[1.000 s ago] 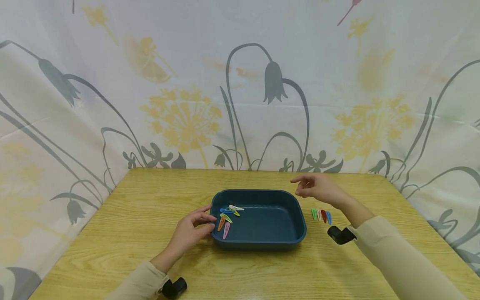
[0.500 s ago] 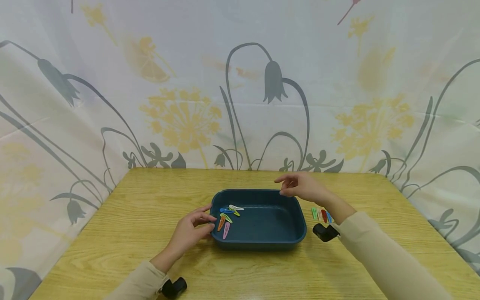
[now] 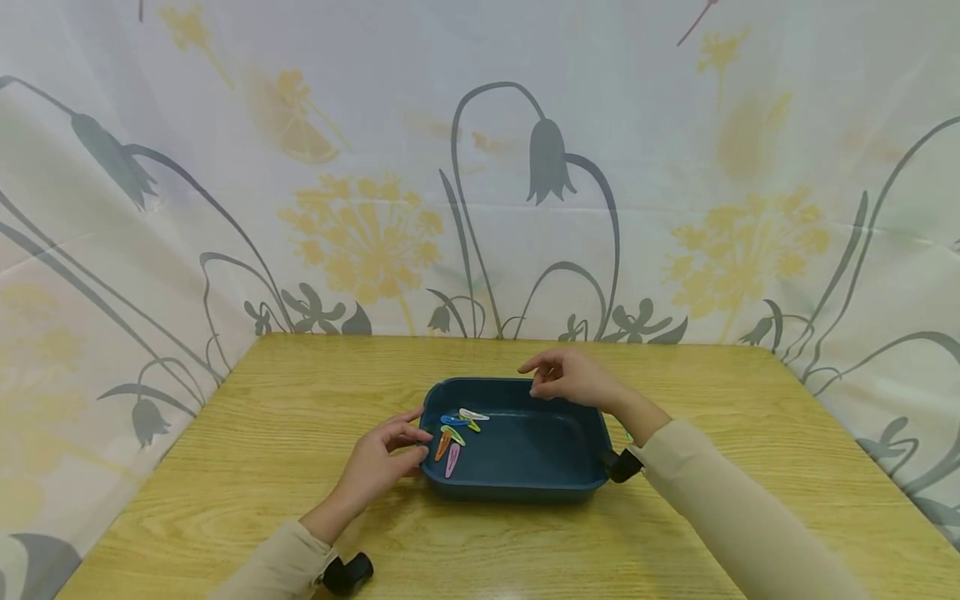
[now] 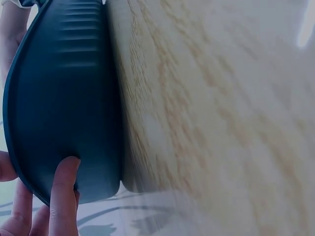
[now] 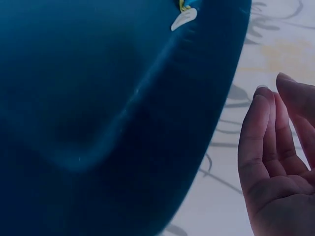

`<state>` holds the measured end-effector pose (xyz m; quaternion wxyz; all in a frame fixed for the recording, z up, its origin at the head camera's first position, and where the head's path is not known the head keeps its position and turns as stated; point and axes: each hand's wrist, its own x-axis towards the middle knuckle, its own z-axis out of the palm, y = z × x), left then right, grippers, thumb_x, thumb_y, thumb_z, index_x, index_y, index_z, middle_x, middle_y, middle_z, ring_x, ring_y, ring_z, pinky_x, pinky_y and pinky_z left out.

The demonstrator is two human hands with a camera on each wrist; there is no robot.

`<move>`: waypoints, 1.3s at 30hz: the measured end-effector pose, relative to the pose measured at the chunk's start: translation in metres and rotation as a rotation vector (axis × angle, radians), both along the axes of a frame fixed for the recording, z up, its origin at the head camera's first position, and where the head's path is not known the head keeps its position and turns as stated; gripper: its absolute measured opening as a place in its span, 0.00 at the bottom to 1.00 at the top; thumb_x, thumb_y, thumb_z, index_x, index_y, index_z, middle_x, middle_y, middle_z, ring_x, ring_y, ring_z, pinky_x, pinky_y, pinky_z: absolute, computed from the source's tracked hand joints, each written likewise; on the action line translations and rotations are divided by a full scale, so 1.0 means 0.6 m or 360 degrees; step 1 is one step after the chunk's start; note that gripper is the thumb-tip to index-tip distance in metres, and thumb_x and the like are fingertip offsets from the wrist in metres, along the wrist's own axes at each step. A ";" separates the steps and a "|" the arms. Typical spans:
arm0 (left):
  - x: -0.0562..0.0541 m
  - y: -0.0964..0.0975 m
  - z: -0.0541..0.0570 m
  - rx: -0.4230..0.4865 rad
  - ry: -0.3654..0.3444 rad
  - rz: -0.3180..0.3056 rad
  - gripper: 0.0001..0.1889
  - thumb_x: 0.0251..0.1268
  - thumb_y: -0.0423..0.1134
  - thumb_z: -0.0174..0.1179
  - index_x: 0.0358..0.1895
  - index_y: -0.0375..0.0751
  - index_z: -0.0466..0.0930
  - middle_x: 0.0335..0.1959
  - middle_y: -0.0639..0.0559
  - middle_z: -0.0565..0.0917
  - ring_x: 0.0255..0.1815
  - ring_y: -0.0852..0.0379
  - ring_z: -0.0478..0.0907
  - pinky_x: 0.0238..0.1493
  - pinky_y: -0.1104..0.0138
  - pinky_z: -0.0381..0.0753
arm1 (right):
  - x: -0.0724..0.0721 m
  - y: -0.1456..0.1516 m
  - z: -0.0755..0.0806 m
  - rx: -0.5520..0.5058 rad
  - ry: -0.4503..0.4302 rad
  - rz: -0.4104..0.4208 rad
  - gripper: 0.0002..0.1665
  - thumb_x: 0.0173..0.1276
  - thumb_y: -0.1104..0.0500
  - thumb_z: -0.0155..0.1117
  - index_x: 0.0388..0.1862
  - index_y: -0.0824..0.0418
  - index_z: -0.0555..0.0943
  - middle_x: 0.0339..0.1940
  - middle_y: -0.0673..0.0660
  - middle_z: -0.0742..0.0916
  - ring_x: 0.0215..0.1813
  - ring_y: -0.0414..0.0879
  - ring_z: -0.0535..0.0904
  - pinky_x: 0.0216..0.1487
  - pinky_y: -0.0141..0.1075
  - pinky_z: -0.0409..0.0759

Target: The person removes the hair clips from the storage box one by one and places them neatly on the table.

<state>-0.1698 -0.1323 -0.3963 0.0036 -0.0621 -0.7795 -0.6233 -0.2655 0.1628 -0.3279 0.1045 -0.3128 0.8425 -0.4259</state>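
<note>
A dark blue plastic tray [image 3: 517, 493] stands on the table, with several snap hair clips in its left part. Among them lie a pink hair clip [image 3: 452, 460], an orange hair clip [image 3: 442, 446], a blue hair clip [image 3: 453, 421] and a white hair clip [image 3: 474, 414]. My left hand [image 3: 386, 454] holds the tray's left end, a fingertip over the rim and another digit [image 4: 64, 182] against the outer wall. Above the far rim hovers my right hand [image 3: 577, 379], fingers loosely bent, holding nothing visible. The right wrist view shows its fingertips [image 5: 260, 101] outside the tray wall.
Right of the tray, the right forearm hides most of a row of clips; a bit of a green hair clip [image 3: 628, 435] shows. The wooden table [image 3: 300, 400] extends around the tray, and a flower-printed cloth [image 3: 480, 250] hangs behind it.
My right hand has moved left from beyond the tray's right corner to above its far rim, its forearm now covering the clips on the table. The left hand has stayed put.
</note>
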 end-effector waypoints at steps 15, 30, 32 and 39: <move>0.004 -0.001 0.002 -0.0007 0.0024 -0.0042 0.08 0.55 0.26 0.61 0.39 0.27 0.81 0.64 0.43 0.69 0.51 0.44 0.76 0.33 0.59 0.84 | -0.023 -0.054 -0.034 0.0055 0.0007 0.0199 0.20 0.60 0.70 0.64 0.52 0.73 0.77 0.35 0.60 0.84 0.38 0.45 0.81 0.40 0.34 0.80; 0.004 -0.003 0.004 0.0016 0.0020 -0.0074 0.09 0.57 0.27 0.61 0.40 0.27 0.81 0.65 0.42 0.68 0.52 0.44 0.76 0.34 0.59 0.84 | -0.038 -0.090 -0.087 0.0129 -0.0068 0.0385 0.22 0.59 0.78 0.58 0.54 0.74 0.75 0.50 0.67 0.80 0.50 0.55 0.78 0.47 0.33 0.79; 0.003 -0.004 0.004 0.0019 0.0013 -0.0077 0.09 0.56 0.27 0.61 0.41 0.27 0.81 0.65 0.43 0.68 0.52 0.44 0.76 0.34 0.59 0.84 | -0.038 -0.094 -0.090 0.0171 -0.0050 0.0402 0.24 0.59 0.78 0.58 0.56 0.73 0.74 0.51 0.66 0.80 0.52 0.55 0.78 0.49 0.33 0.78; 0.005 -0.004 0.005 0.0032 0.0013 -0.0083 0.09 0.57 0.26 0.60 0.41 0.26 0.80 0.65 0.42 0.67 0.53 0.43 0.75 0.34 0.58 0.83 | -0.033 -0.106 -0.090 0.0317 -0.0070 0.0446 0.29 0.58 0.79 0.57 0.60 0.70 0.71 0.55 0.64 0.79 0.56 0.54 0.75 0.53 0.36 0.76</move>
